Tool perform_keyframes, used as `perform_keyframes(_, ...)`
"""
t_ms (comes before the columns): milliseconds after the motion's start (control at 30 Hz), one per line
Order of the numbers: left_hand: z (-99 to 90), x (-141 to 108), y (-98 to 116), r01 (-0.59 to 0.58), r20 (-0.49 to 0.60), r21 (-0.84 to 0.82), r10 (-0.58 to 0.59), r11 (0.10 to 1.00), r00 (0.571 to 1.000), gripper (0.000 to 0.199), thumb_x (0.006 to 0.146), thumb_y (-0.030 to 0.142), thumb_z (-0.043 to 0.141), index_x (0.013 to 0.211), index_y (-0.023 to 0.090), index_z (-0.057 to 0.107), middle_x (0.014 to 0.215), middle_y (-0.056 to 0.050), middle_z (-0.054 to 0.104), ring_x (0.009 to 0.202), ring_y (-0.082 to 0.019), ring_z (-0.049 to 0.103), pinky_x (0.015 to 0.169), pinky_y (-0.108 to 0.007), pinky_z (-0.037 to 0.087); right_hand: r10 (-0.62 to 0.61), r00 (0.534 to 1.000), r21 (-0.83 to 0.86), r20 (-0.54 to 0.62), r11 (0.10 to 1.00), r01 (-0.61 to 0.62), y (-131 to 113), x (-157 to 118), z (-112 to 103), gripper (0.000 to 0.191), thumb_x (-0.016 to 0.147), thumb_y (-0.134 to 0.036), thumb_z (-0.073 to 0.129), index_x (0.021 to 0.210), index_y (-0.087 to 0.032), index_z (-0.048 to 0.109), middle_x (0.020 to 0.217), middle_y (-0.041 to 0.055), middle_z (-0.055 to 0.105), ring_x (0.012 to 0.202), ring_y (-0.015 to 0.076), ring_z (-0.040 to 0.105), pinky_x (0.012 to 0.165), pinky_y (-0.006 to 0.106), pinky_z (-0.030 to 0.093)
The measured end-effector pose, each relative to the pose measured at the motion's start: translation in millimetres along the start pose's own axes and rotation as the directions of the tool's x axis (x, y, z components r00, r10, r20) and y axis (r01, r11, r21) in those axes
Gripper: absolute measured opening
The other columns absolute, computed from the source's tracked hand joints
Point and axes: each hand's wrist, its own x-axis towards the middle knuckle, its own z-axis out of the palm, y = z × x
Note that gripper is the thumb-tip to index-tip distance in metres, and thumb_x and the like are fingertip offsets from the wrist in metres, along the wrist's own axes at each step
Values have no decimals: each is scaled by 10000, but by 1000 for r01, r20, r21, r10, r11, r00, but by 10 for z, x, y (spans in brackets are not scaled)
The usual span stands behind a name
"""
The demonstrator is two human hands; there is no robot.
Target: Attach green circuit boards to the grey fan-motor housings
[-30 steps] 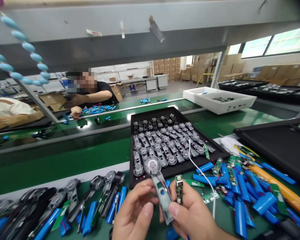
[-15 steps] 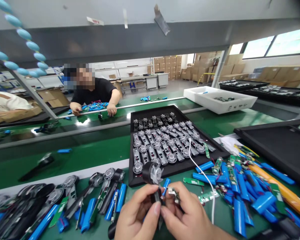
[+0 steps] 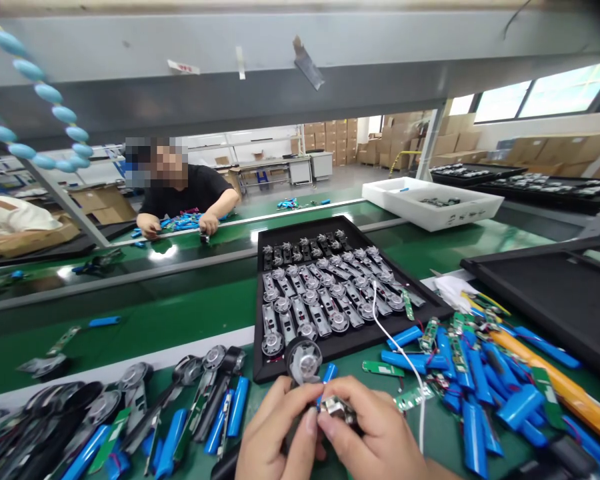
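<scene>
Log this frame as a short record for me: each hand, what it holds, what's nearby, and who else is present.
Left hand: holds a round-headed clear housing
Right hand: pinches a small metal part
Nearby: blue cylindrical cells; black tray of silver parts
Others: co-worker across the belt

Head-worn view, angled down, above right hand (image 3: 375, 430)

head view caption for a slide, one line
Left hand holds a round-headed housing, right hand a small circuit module beside it, by a black tray of housings
</scene>
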Motion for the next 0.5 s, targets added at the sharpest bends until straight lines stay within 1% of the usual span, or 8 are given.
perform_keyframes(67, -12, 14, -5, 26, 30, 21, -27, 999, 999, 180, 905, 293, 629, 976, 305, 795, 822, -28, 786, 762, -198, 752, 665, -201, 601, 79, 997, 58, 26, 995, -81, -19, 16, -4, 129, 941, -297, 515, 896, -206, 594, 625, 8, 720, 554, 142, 675, 569, 188, 518)
perform_keyframes(167, -30, 35, -4, 73, 87, 6, -73, 997, 994, 177, 931, 284, 588, 887, 284, 760, 632, 5, 733, 690, -192, 705, 672, -218, 571, 193, 978, 203, 80, 957, -205, -22, 31, -6, 282, 987, -478, 503, 901, -216, 557, 699, 17, 697, 637, 159, 671, 621, 228, 521)
perform_keyframes(233, -46, 40, -5, 119, 112, -15, -117, 993, 987, 184, 946, 294, 566, 882, 278, 737, 556, 19, 704, 677, -202, 685, 725, -250, 557, 195, 974, 305, 118, 926, -223, -14, 38, -9, 402, 991, -613, 440, 968, -222, 530, 691, -9, 629, 648, 160, 639, 621, 241, 503)
perform_keyframes(267, -56, 41, -5, 152, 114, -30, -147, 988, 983, 188, 951, 308, 558, 881, 273, 730, 549, 18, 703, 673, -207, 681, 742, -266, 551, 182, 974, 327, 134, 920, -217, -11, 42, -13, 441, 992, -650, 399, 985, -227, 521, 665, -28, 578, 641, 157, 616, 615, 244, 489)
perform_keyframes(300, -68, 42, -4, 193, 114, -51, -186, 980, 976, 197, 956, 326, 552, 877, 267, 723, 551, 15, 702, 660, -208, 676, 737, -277, 547, 163, 976, 318, 145, 926, -202, -7, 48, -21, 458, 1000, -659, 362, 978, -230, 522, 637, -45, 527, 627, 154, 592, 610, 246, 474)
perform_keyframes(367, -95, 53, 8, 277, 110, -107, -265, 955, 958, 217, 959, 360, 544, 870, 255, 712, 578, 6, 697, 617, -203, 664, 674, -279, 541, 135, 978, 199, 157, 966, -165, -2, 62, -49, 441, 1025, -593, 345, 913, -225, 559, 616, -48, 495, 613, 149, 562, 608, 252, 442)
perform_keyframes(433, -130, 75, 33, 332, 117, -162, -316, 929, 942, 238, 959, 382, 539, 847, 244, 698, 614, -2, 685, 583, -192, 650, 584, -263, 523, 128, 981, 20, 142, 991, -133, -2, 81, -91, 388, 1015, -482, 407, 854, -204, 624, 636, -19, 565, 607, 151, 569, 600, 261, 420)
perform_keyframes(500, -168, 102, 61, 345, 148, -178, -321, 922, 935, 251, 958, 387, 535, 830, 239, 692, 611, -7, 669, 594, -192, 645, 550, -252, 510, 143, 984, -120, 109, 984, -130, -11, 103, -140, 336, 971, -392, 463, 829, -182, 683, 666, 15, 644, 604, 160, 593, 591, 267, 418)
